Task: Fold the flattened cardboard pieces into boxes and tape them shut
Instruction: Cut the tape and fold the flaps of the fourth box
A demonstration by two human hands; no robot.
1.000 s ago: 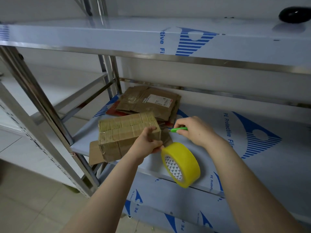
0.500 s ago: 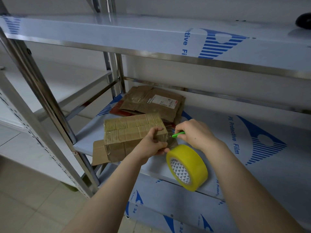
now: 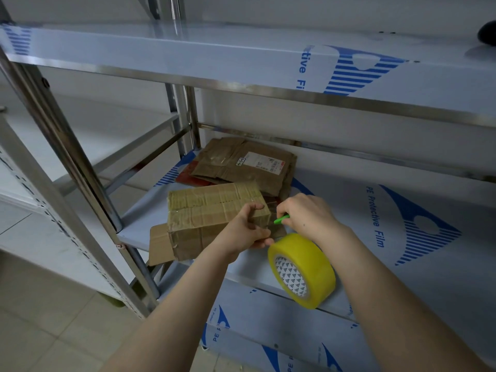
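You are facing a steel rack [image 3: 67,146] whose shelves wear white film printed in blue. The upper shelf [image 3: 188,49] runs across the top of your view, with a dark rounded object [image 3: 487,32] at its far right edge. Your work lies on the middle shelf [image 3: 402,237] below it.

Far back on that shelf, towards the left, lies a stack of flattened cardboard pieces [image 3: 241,165], the top one bearing a white label. Just nearer than the stack sits the folded box [image 3: 212,210], its top banded with clear tape, and one loose flap [image 3: 159,245] sticks out past the shelf's near edge at the box's left end.

The yellow tape roll [image 3: 308,267] stands on its rim at the near edge, right of the box and just beside your left fingertips.

Your left hand [image 3: 244,232] grips the box's near right corner, thumb on top and fingers curled round the end. Your right hand [image 3: 306,213] is closed round a thin green tool [image 3: 281,219], whose tip points at the box's right end.
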